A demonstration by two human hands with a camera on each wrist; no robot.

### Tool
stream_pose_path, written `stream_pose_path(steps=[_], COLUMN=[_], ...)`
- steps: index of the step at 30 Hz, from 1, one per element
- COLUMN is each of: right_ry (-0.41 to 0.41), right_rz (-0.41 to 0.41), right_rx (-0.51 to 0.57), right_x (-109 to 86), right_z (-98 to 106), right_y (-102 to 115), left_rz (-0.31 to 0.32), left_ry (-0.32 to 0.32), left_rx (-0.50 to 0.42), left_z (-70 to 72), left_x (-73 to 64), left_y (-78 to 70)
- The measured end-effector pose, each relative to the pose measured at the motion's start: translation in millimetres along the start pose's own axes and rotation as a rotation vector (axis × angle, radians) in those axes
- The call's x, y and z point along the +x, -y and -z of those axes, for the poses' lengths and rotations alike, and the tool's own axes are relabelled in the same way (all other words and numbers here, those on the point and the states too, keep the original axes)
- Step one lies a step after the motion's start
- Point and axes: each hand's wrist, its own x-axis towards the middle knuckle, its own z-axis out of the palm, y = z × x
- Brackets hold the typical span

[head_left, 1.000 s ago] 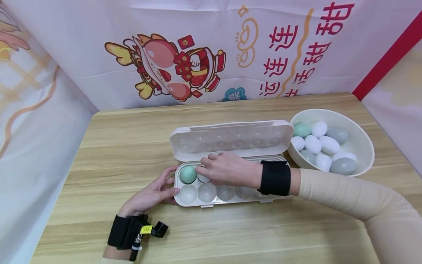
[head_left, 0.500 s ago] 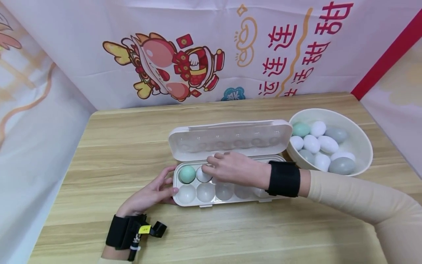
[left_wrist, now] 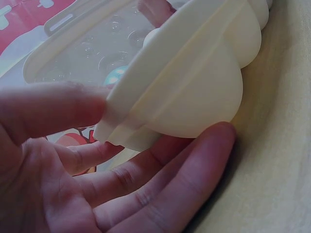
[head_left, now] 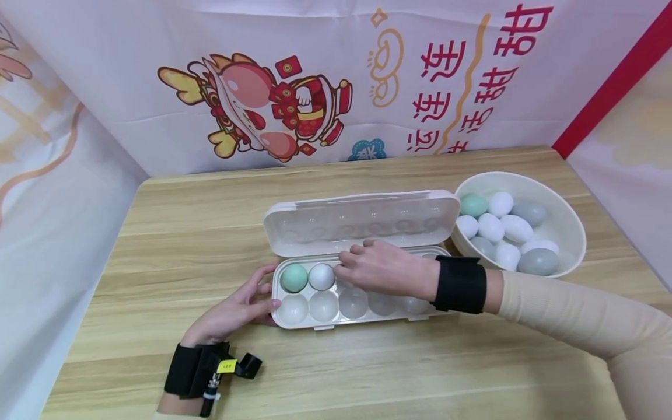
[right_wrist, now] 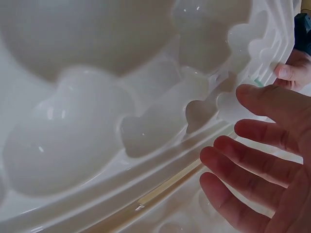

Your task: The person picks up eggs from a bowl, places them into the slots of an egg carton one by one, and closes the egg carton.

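A white plastic egg box (head_left: 362,321) with cup-shaped hollows lies on the table, its lid (head_left: 362,224) folded back. My left hand (head_left: 238,306) grips its left end; in the left wrist view the thumb lies over the rim and fingers reach under a rounded cup (left_wrist: 204,92). In the back row's two leftmost hollows sit a green egg (head_left: 294,278) and a white egg (head_left: 322,276). My right hand (head_left: 385,268) hovers over the back row just right of the white egg. The right wrist view shows its fingers (right_wrist: 243,155) loosely bent, holding nothing.
At the back right, a cream bowl (head_left: 569,233) holds several white, grey and green eggs, close beside the box's right end. Printed cloth (head_left: 399,134) hangs along the table's back edge. Wooden tabletop (head_left: 367,373) extends in front of the box.
My right hand has let go of the white egg and drawn back to the right, uncovering the egg in its hollow. My left hand keeps its grip on the box.
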Motion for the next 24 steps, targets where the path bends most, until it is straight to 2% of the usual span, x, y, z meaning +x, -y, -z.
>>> stream_pose_path(steps=[7,16,20,24], right_ry=[0.002,0.054,0.05,0.09], right_rz=[0.015,0.005,-0.001,-0.016], right_rx=[-0.006,-0.013,0.011,0.046], right_x=[-7.2,-17.5,-23.2,-28.0], right_z=[-2.2,-3.3,-2.8,-1.9], right_y=[-1.1,-2.6,-3.3,-4.2], left_rz=[-0.001,-0.004,-0.013,-0.02], left_ry=[0.004,0.006,0.007,0.01], left_rx=[-0.001,0.001,-0.007,-0.013], left_z=[1.1,1.7,0.8,0.6], left_x=[-0.1,0.0,-0.3,-0.4], left_y=[1.3,1.7,1.1,0.9])
